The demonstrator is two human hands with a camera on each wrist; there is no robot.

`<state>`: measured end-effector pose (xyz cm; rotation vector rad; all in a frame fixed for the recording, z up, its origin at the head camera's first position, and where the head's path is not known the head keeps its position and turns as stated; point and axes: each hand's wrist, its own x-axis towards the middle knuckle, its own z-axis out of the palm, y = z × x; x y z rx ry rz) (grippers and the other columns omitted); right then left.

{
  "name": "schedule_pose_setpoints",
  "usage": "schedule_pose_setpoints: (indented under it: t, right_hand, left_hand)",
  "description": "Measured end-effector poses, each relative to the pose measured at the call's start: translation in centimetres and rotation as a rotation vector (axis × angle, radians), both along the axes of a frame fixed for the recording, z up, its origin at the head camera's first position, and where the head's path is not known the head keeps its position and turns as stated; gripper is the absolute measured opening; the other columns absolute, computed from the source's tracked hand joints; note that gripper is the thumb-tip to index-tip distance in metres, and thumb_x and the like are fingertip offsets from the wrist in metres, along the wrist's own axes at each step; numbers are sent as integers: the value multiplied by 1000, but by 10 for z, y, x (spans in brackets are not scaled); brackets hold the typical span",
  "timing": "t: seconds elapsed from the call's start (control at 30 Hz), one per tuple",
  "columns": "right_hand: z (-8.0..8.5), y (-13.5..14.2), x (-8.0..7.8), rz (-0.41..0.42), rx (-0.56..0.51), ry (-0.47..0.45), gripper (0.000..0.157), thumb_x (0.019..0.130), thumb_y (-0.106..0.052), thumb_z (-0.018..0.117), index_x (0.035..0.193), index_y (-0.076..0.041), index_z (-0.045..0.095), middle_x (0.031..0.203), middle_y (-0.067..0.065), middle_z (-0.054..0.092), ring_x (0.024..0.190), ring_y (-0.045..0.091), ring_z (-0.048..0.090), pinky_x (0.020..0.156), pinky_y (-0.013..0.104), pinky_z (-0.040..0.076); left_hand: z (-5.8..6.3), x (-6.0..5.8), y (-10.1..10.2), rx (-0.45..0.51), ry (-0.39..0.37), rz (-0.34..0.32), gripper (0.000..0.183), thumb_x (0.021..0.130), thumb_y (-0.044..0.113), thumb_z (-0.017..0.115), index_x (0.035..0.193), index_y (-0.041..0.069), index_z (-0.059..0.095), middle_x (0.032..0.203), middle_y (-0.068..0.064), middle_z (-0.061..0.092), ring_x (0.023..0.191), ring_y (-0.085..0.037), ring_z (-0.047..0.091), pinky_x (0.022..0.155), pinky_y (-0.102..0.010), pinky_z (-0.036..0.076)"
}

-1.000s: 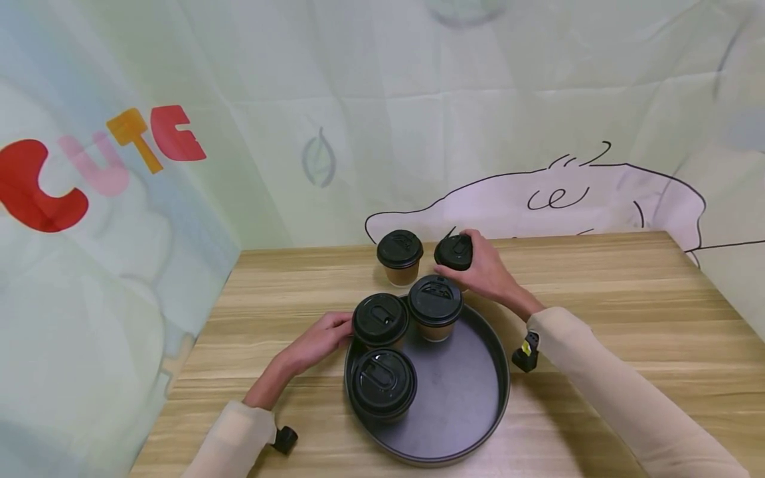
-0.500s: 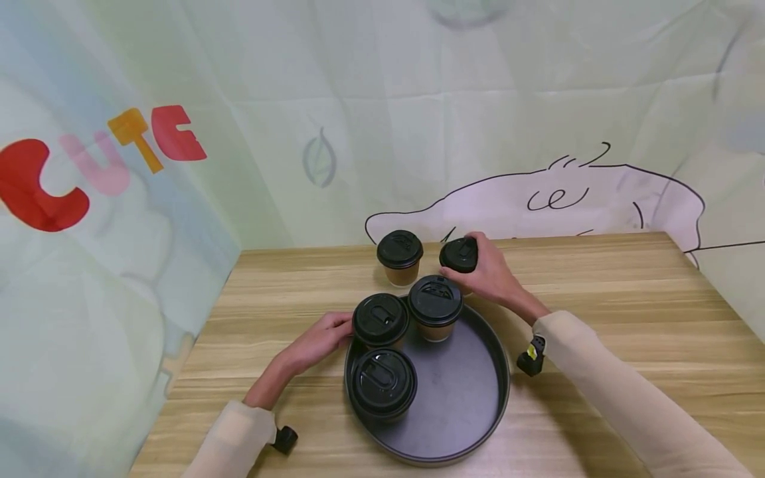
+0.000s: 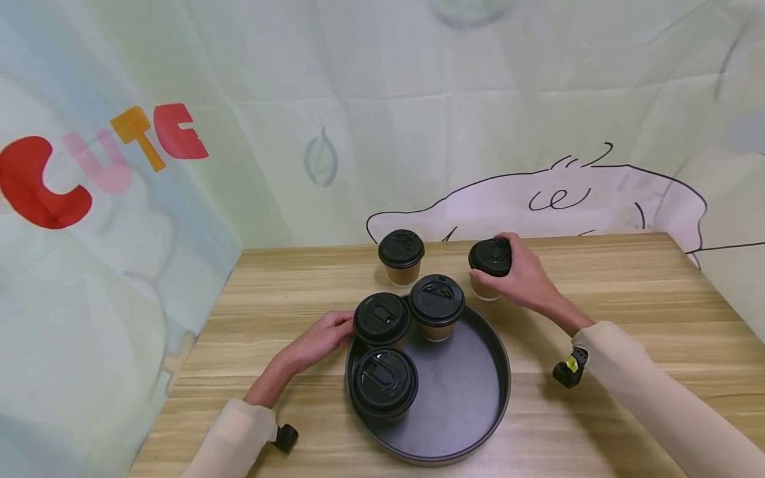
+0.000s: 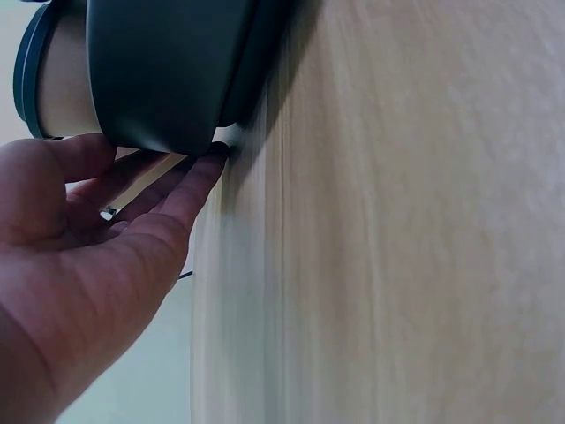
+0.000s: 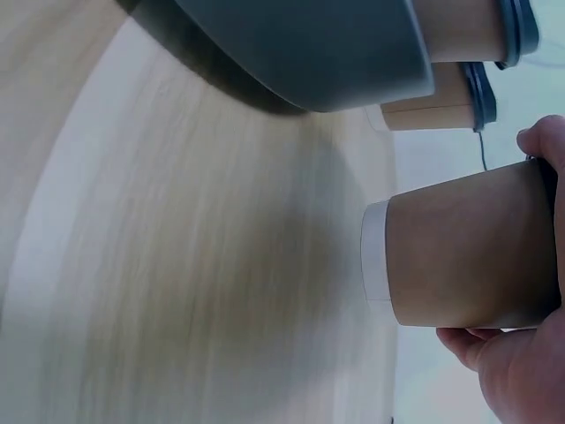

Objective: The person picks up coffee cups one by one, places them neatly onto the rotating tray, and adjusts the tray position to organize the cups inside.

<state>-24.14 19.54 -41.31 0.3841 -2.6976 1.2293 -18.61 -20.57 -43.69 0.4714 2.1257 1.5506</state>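
Note:
My right hand (image 3: 526,275) grips a brown paper coffee cup (image 3: 485,289) with a black lid, right of and behind the round dark tray (image 3: 503,398). In the right wrist view this cup (image 5: 477,252) tilts slightly, its base seemingly just off the table. My left hand (image 3: 323,342) touches the tray's left side. The left wrist view shows its fingers (image 4: 181,199) extended along the tray's outer wall (image 4: 163,75), the thumb near the rim. Three lidded cups stand in the tray: one at the back (image 3: 437,302), one at left (image 3: 381,318), one at front left (image 3: 385,385).
Another lidded paper cup (image 3: 402,259) stands on the wooden table (image 3: 287,285) behind the tray. A printed cloth backdrop (image 3: 382,133) hangs along the table's back and left. Bare tray floor (image 3: 457,392) shows at the right of the tray.
My right hand has carried the gripped cup to the right and slightly towards me, away from the cup at the back. The left hand, tray and other cups stay put.

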Motion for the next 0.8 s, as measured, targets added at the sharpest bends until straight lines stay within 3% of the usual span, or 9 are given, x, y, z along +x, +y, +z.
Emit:
schedule_pose_setpoints:
  t: [0.27,0.5,0.8]
  right_hand:
    - [17,17,22,5,-8,37,82,86,-38,84,146,-2,41,130,23,58,115,39,57,95,54,46]
    - [31,24,43,39,-11,77,81,85,-34,86,146,-3,42,132,21,58,117,38,57,94,55,46]
    - [45,24,74,112,-29,176,84,78,-22,92,147,-11,47,132,12,60,115,27,58,91,15,41]
  left_hand:
    - [1,-2,1,-24,24,4,38,113,18,41,132,-2,67,112,-8,65,100,-19,56,86,-28,49]
    - [0,-2,0,-7,10,-3,40,114,19,41,136,-5,64,123,-12,66,108,-17,58,95,-29,51]
    - [-2,-2,0,20,3,-8,40,113,18,42,138,-7,62,129,-16,65,111,-14,58,98,-30,51]
